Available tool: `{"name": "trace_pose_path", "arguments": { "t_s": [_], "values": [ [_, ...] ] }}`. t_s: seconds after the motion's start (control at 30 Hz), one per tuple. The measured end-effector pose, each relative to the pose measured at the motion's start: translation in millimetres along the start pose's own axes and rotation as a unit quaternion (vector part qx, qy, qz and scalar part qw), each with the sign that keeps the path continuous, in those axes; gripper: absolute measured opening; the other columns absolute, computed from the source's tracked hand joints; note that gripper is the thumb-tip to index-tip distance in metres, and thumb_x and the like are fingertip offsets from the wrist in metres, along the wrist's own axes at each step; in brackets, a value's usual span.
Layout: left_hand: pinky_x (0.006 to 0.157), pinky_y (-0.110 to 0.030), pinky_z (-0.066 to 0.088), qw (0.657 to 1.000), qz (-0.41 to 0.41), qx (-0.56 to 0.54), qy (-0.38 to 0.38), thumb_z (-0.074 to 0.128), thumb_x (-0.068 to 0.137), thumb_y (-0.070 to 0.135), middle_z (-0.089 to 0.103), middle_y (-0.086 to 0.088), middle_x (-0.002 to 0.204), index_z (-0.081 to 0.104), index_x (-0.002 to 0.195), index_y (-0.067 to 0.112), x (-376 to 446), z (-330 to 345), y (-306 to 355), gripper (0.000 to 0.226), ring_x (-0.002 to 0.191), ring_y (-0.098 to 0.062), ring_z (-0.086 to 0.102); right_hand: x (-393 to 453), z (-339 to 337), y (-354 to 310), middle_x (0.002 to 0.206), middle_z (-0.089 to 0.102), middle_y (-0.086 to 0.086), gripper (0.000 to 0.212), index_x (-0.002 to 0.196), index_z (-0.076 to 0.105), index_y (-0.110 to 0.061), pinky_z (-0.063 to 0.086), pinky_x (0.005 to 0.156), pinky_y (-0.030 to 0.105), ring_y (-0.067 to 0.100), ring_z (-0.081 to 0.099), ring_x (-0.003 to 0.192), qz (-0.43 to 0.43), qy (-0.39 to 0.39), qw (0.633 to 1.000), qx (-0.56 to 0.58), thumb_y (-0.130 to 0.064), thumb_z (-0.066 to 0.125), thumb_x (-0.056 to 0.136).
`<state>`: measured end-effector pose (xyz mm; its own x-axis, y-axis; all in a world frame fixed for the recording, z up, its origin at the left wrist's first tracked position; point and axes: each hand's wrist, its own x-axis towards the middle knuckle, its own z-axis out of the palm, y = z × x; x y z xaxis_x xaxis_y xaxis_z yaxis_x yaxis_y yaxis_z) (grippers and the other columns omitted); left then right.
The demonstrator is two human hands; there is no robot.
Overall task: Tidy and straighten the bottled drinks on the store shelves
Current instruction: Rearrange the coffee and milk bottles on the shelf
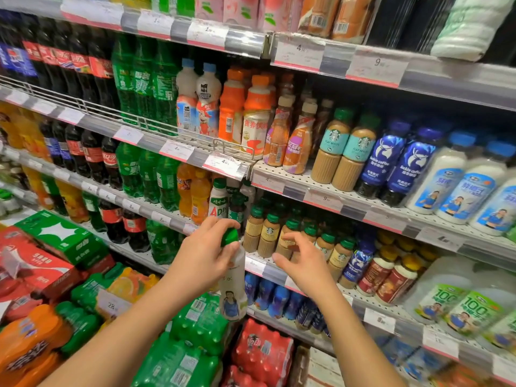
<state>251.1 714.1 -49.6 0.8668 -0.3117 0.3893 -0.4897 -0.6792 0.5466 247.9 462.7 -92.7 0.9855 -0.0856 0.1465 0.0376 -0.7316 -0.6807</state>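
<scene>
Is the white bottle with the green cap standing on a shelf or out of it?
Out: the left hand holds the white bottle by its cap, before the shelves.

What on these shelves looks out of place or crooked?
The white bottle with a green cap is off the shelf, gripped near its cap by the left hand. Two Nescafe bottles on the upper right shelf lean to the right, unlike the upright Starbucks bottles beside them.

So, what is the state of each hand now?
Left hand: grips the white bottle at its green cap.
Right hand: open, holding nothing.
</scene>
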Motion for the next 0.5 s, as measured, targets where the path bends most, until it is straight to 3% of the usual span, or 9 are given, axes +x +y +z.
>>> {"name": "trace_pose_path", "arguments": {
  "t_s": [0.1,0.2,0.3,0.4,0.5],
  "values": [
    [0.081,-0.027,0.037,1.0,0.022,-0.013,-0.008,0.059,0.099,0.034,0.053,0.007,0.124,0.054,0.134,0.028,6.0,3.9,11.1,0.036,0.099,-0.011,0.055,-37.3,6.3,-10.6,0.133,0.057,-0.026,0.06,0.126,0.051,-0.053,0.052,0.103,0.037,-0.005,0.056,0.123,0.007,-0.059,0.993,0.097,-0.064,0.077,0.074],
    [0.081,-0.027,0.039,0.998,0.048,-0.038,-0.01,0.06,0.098,0.034,0.055,0.009,0.127,0.053,0.134,0.028,8.9,5.9,21.2,0.037,0.094,-0.007,0.054,-56.4,14.2,-19.8,0.132,0.056,-0.026,0.065,0.124,0.045,-0.058,0.053,0.101,0.033,-0.013,0.054,0.118,0.022,-0.069,0.992,0.108,-0.056,0.084,0.071],
    [0.09,-0.028,0.045,0.995,0.071,-0.068,-0.014,0.062,0.097,0.033,0.057,0.011,0.129,0.05,0.134,0.029,10.1,9.5,29.5,0.039,0.111,-0.008,0.057,-68.1,14.7,-31.5,0.122,0.062,-0.023,0.074,0.127,0.048,-0.052,0.054,0.097,0.033,-0.008,0.059,0.111,0.04,-0.041,0.993,0.1,-0.057,0.087,0.065],
    [0.085,-0.026,0.045,0.991,0.089,-0.095,-0.023,0.065,0.094,0.035,0.056,0.016,0.129,0.046,0.136,0.033,10.0,14.6,37.4,0.045,0.106,-0.004,0.058,-78.3,15.3,-42.7,0.114,0.069,-0.018,0.077,0.126,0.05,-0.043,0.058,0.09,0.036,0.0,0.065,0.103,0.068,-0.025,0.993,0.098,-0.06,0.086,0.06],
    [0.084,-0.024,0.046,0.985,0.117,-0.123,-0.038,0.069,0.091,0.037,0.057,0.021,0.126,0.047,0.134,0.036,11.7,22.0,46.7,0.047,0.106,-0.001,0.058,-86.4,17.7,-41.9,0.1,0.072,-0.01,0.064,0.113,0.053,-0.036,0.06,0.078,0.041,0.009,0.069,0.088,0.097,0.027,0.992,0.071,-0.052,0.085,0.061]
  ]
}}
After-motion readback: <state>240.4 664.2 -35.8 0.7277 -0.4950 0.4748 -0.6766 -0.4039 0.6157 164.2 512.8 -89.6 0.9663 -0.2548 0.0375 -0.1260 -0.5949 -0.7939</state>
